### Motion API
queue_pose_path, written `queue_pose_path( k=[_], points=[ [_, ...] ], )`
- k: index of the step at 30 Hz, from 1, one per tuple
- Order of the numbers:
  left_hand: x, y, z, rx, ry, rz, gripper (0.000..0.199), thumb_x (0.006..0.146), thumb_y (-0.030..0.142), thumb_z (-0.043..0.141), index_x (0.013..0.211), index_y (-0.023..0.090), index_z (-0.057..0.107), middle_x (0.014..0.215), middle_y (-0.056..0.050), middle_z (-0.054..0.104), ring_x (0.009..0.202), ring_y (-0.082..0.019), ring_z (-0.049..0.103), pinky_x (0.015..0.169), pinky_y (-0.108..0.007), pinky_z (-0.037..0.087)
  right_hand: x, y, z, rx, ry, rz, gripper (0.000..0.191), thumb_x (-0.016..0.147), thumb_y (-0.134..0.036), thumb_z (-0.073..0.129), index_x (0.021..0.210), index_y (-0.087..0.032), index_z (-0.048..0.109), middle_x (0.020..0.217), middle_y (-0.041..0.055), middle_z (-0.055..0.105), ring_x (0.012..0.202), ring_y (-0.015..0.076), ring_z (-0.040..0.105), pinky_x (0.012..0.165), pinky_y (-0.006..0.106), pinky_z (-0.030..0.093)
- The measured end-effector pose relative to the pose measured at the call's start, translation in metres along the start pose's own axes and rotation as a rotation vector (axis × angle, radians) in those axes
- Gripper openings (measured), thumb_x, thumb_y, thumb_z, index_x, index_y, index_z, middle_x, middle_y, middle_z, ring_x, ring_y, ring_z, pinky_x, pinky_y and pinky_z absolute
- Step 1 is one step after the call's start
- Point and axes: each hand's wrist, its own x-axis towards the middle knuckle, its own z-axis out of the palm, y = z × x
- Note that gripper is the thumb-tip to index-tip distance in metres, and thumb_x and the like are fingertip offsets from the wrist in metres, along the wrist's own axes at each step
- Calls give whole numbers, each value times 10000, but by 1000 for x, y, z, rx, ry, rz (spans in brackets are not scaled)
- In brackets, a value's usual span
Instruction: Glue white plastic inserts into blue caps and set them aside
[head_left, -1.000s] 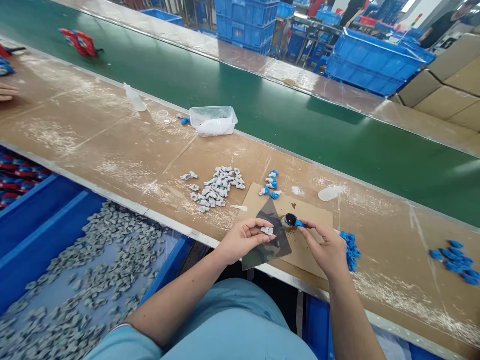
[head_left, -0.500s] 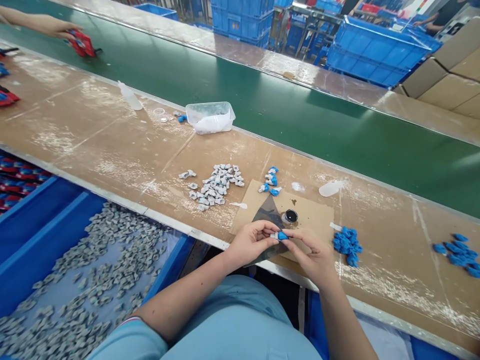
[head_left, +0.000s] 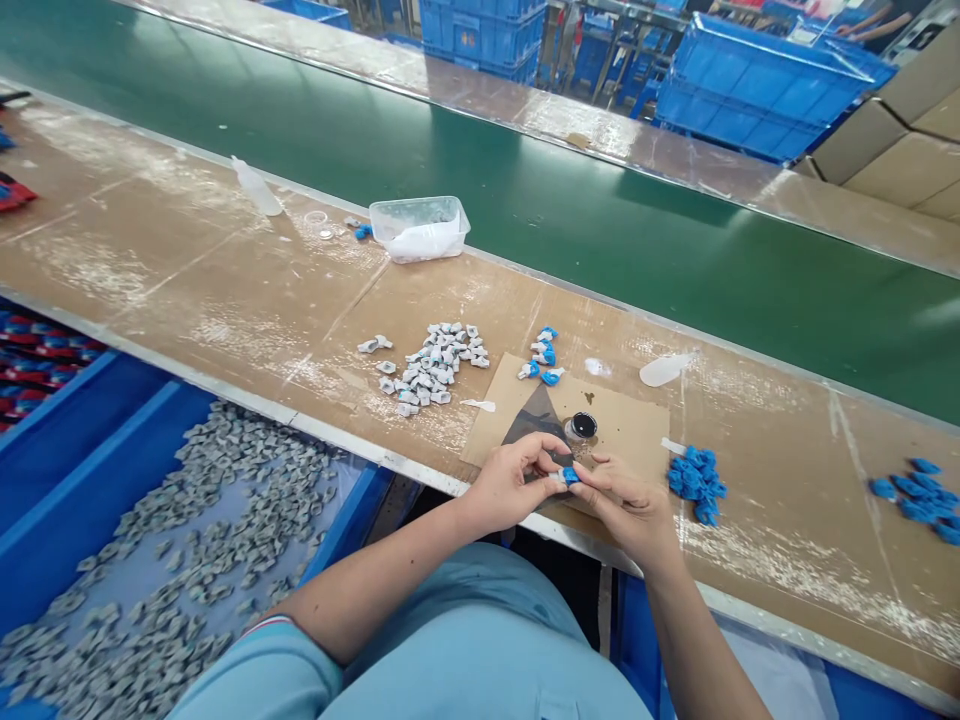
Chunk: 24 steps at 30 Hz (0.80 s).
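Between my two hands is a small plastic part, blue on the right and grey-white on the left [head_left: 570, 475]. My left hand [head_left: 517, 480] pinches its grey end, and my right hand [head_left: 626, 505] grips the blue end. Under them lie a dark triangular sheet [head_left: 534, 415] and a piece of cardboard [head_left: 634, 415]. A small pot of black liquid [head_left: 583, 426] stands just beyond my fingers. To the left is a heap of grey parts [head_left: 435, 365]; to the right, a pile of blue parts [head_left: 696, 484]. Several joined blue-and-grey parts [head_left: 545, 354] lie behind the sheet.
A clear plastic tub [head_left: 420, 230] and a white bottle [head_left: 256, 187] stand near the green conveyor belt [head_left: 525, 190]. Another bottle [head_left: 666, 369] lies on its side. More blue parts [head_left: 921, 500] are at far right. A blue bin [head_left: 187, 560] of grey parts sits below the table's left edge.
Both my hands have shifted slightly right, still holding the blue-and-grey part. A co-worker's hand with a red item over the belt at upper left has gone out of view.
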Motion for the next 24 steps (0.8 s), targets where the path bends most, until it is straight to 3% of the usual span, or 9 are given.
queue_pose_path(
  k=[5, 8, 12, 14, 16, 21, 24],
  points=[
    [5, -3, 3, -91, -41, -108, 353, 719, 203, 637, 1057, 167, 542, 754, -8, 653, 696, -135, 635, 696, -260, 505, -8, -2, 3, -58, 24, 60, 272, 833, -187, 641, 1062, -318, 711, 883, 5, 751, 778, 181, 694, 805, 364, 554],
    [12, -1, -7, 26, -12, -84, 355, 741, 213, 612, 1086, 179, 538, 793, -19, 679, 713, -147, 650, 697, -271, 514, -20, -3, -6, -167, 22, 103, 257, 855, -227, 602, 1088, -279, 697, 985, 36, 740, 897, 198, 692, 800, 338, 559],
    [27, 5, -32, 359, 134, -16, 292, 753, 239, 597, 1040, 189, 581, 806, -24, 690, 742, -175, 652, 718, -297, 512, -51, 7, -37, -434, 319, 266, 172, 861, -321, 572, 896, -236, 717, 851, 52, 740, 777, 194, 687, 730, 326, 554],
    [38, 8, -43, 507, 195, 17, 294, 751, 236, 599, 1043, 197, 591, 806, -19, 694, 759, -185, 651, 744, -304, 503, -67, 16, -56, -529, 519, 385, 229, 840, -406, 580, 835, -206, 693, 768, 58, 721, 671, 184, 662, 665, 319, 543],
    [51, 10, -50, 607, 218, 47, 304, 766, 232, 589, 1068, 201, 587, 804, -16, 695, 746, -187, 646, 748, -304, 496, -79, 24, -71, -572, 629, 481, 323, 796, -501, 598, 814, -186, 666, 710, 57, 697, 600, 176, 629, 604, 308, 524],
    [79, 11, -52, 832, 290, 168, 275, 793, 222, 586, 1064, 176, 587, 820, -57, 674, 838, -237, 618, 800, -354, 469, -83, 34, -83, -592, 547, 577, 469, 717, -633, 599, 835, -183, 658, 732, 65, 673, 607, 186, 612, 600, 336, 513],
    [75, 12, -56, 906, 356, 220, 290, 790, 180, 591, 1079, 167, 574, 889, -77, 660, 932, -253, 589, 859, -379, 450, -82, 39, -82, -523, 530, 629, 509, 650, -681, 614, 767, -187, 644, 660, 61, 657, 556, 193, 604, 556, 344, 518]
  ],
)
